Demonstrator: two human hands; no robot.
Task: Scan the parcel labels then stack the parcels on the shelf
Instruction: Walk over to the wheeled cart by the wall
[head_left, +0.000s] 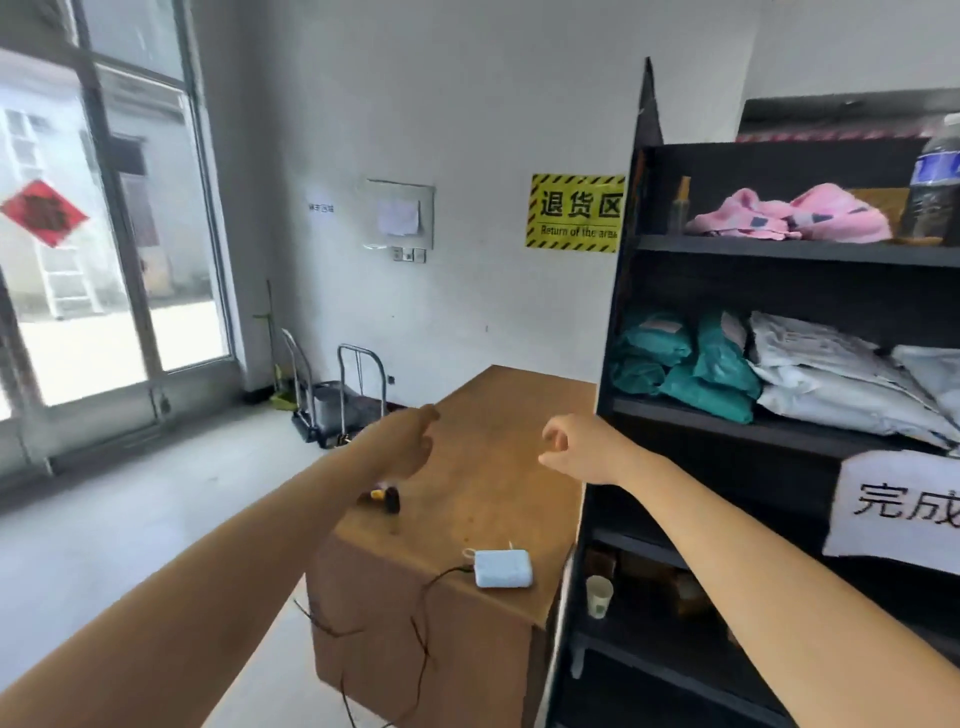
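Both my arms reach forward over a brown wooden table. My left hand hangs above its left part with loosely curled fingers and holds nothing. My right hand hovers near the black shelf unit, fingers relaxed and empty. A yellow and black scanner lies on the table below my left wrist, partly hidden by it. Teal parcels and white parcels lie stacked on the middle shelf.
A white box with a cable sits near the table's front edge. Pink parcels and a bottle occupy the upper shelf. A paper cup stands on a low shelf. Hand trolleys stand by the wall, glass doors at left.
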